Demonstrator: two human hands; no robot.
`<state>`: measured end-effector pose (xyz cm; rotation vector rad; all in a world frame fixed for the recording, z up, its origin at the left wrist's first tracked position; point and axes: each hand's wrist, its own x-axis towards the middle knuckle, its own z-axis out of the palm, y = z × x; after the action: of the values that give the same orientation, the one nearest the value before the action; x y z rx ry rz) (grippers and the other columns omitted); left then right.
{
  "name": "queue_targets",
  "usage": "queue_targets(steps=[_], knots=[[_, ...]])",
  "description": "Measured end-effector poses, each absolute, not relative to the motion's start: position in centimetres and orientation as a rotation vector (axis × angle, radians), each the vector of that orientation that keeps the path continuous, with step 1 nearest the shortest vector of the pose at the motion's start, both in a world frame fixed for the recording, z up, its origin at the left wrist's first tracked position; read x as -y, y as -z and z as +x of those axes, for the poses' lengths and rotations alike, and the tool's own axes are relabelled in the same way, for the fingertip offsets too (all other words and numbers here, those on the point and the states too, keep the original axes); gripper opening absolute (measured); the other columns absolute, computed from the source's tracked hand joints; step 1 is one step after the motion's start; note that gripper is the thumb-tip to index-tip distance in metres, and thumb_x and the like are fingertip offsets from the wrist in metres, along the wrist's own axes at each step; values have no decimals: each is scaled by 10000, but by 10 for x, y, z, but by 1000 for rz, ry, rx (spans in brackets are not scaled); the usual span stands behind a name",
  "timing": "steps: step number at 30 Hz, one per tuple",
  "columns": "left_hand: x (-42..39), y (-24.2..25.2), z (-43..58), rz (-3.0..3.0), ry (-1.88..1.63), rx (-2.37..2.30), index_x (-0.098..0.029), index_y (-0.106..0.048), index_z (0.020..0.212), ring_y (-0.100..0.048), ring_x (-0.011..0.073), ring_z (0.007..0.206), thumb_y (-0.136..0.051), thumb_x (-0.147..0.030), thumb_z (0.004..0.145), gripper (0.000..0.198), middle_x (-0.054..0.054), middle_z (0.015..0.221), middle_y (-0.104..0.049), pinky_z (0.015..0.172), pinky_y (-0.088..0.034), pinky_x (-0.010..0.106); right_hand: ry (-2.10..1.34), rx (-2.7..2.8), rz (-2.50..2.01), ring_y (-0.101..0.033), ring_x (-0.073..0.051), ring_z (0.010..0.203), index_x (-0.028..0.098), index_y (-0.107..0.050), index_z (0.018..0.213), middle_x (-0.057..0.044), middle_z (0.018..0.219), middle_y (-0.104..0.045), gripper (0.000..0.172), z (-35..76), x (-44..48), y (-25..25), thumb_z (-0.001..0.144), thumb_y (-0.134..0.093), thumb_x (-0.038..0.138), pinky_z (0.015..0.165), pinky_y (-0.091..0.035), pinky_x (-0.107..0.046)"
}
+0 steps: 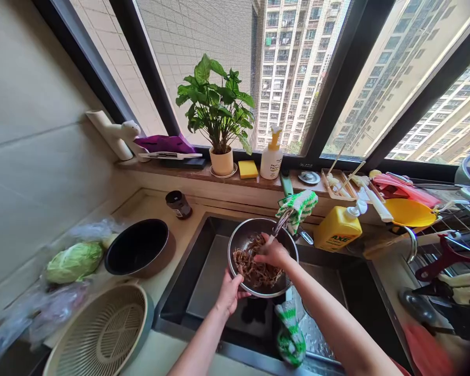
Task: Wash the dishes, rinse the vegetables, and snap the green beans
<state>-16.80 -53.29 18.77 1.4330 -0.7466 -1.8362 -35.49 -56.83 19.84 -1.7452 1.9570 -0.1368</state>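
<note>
Over the dark sink (203,271) my left hand (229,293) grips the near rim of a round metal strainer bowl (243,237). Brown stringy food (254,269) fills the bowl. My right hand (273,252) is inside it, resting on the food. A thin stream of water (276,230) runs from the tap onto that hand. A green-and-white cloth (298,206) hangs on the tap just behind the bowl.
Left counter: black pan (138,248), cabbage (74,262), beige colander (102,331), plastic bags, dark jar (178,204). Yellow detergent bottle (339,227) right of the tap. Sill holds a potted plant (218,112), sponge, soap bottle (271,156). Another green cloth (290,334) lies on the sink's front edge.
</note>
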Motion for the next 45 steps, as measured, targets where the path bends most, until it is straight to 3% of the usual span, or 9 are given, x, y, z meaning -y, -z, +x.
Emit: queue_targets(steps=[2,6,9,14,21,26,31,39,45], knots=[[535,-189,-166,1428,1819,744,-246,-361,1154,-537,78,434,-487,-98,716,479,-38,720,-532,372,-508,223,124,-1960,-1751,-507,-327,1105,273,-217,1416,-159,1349,-375,1061,-358,560,-196,527,-777,425,850,-403,-353],[534,-191,-168,1392,1850,773,-270,-347,1197,-543,76,437,-522,-110,706,545,-42,727,-522,373,-506,216,196,-2093,-1662,-587,-262,990,262,-374,1350,-151,1280,-442,646,-359,563,-193,740,-575,187,805,-428,-322],[535,-192,-175,1406,1849,766,-277,-335,1214,-553,80,443,-531,-114,708,567,-39,739,-530,374,-505,214,228,-2143,-1604,-568,-271,1035,150,-352,1365,-215,1298,-424,627,-349,573,-195,759,-510,137,837,-431,-336],[543,-185,-176,1452,1852,694,-229,-388,1127,-546,85,432,-497,-83,707,458,-37,702,-546,380,-506,224,279,-1679,-1961,-361,-309,1269,299,-554,1211,-53,1424,-371,609,-316,561,-190,639,-610,99,1041,-280,-427],[545,-145,-164,1512,1931,540,-146,-487,892,-529,103,402,-471,-36,637,278,-17,569,-574,366,-461,197,939,-1756,-1090,-638,-226,895,190,-706,882,-57,835,-700,232,-359,568,-191,722,-537,176,825,-505,-367],[550,-140,-192,1471,1981,544,-127,-489,947,-529,113,392,-445,-27,644,322,-9,552,-590,380,-470,219,1046,-1712,-925,-665,-189,713,126,-690,866,-55,684,-684,236,-364,571,-197,734,-538,249,644,-556,-295],[567,-152,-210,1411,2031,553,-119,-522,997,-610,139,511,-465,-12,651,367,45,689,-658,451,-510,240,1070,-1678,-870,-658,-194,729,139,-702,804,-32,680,-689,222,-363,553,-207,681,-601,293,656,-549,-292],[584,-150,-178,1529,1922,571,-116,-520,960,-548,102,412,-466,-26,677,302,0,577,-605,388,-463,185,1433,-1520,-495,-654,-170,698,161,-580,983,-63,807,-667,431,-356,487,-196,740,-549,516,693,-552,-324],[586,-160,-143,1565,1796,724,-155,-500,987,-529,98,376,-506,-57,670,332,-26,570,-594,356,-425,175,812,-1696,-714,-658,-196,633,211,-544,920,-63,657,-604,435,-262,470,-105,897,-213,493,572,-531,-327]])
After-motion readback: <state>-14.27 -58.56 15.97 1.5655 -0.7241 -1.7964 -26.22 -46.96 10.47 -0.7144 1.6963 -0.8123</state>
